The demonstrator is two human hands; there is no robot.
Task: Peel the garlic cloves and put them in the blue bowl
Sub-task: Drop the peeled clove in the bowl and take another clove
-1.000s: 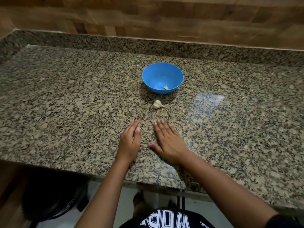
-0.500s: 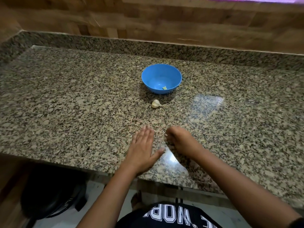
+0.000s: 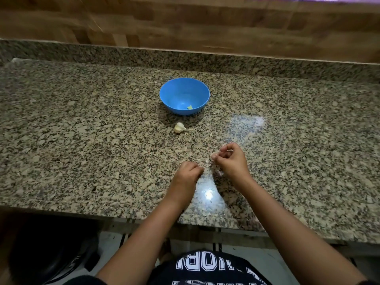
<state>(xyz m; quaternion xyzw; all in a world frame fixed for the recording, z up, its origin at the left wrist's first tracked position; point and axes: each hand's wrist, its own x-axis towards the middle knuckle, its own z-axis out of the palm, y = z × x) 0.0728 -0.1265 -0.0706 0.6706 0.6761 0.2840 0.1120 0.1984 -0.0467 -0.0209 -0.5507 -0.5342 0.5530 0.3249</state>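
Note:
The blue bowl (image 3: 202, 93) stands at the middle of the counter with one small yellowish peeled piece (image 3: 189, 107) inside. A pale unpeeled garlic piece (image 3: 179, 127) with a thin stem lies just in front of the bowl. Nearer to me, my left hand (image 3: 188, 174) and my right hand (image 3: 231, 160) sit close together low over the counter, both with fingers curled. No clove shows in either hand. A few pale flecks of skin (image 3: 206, 161) lie between the fingertips.
The speckled granite counter (image 3: 82, 140) runs wide to both sides, with a raised granite lip and a wooden wall behind. Its front edge is right below my forearms. A dark object (image 3: 51, 254) sits on the floor at lower left.
Both hands lay flat and open on the counter a second ago. The right hand curled first, then the left, and both shifted slightly right. Bowl and garlic have not moved.

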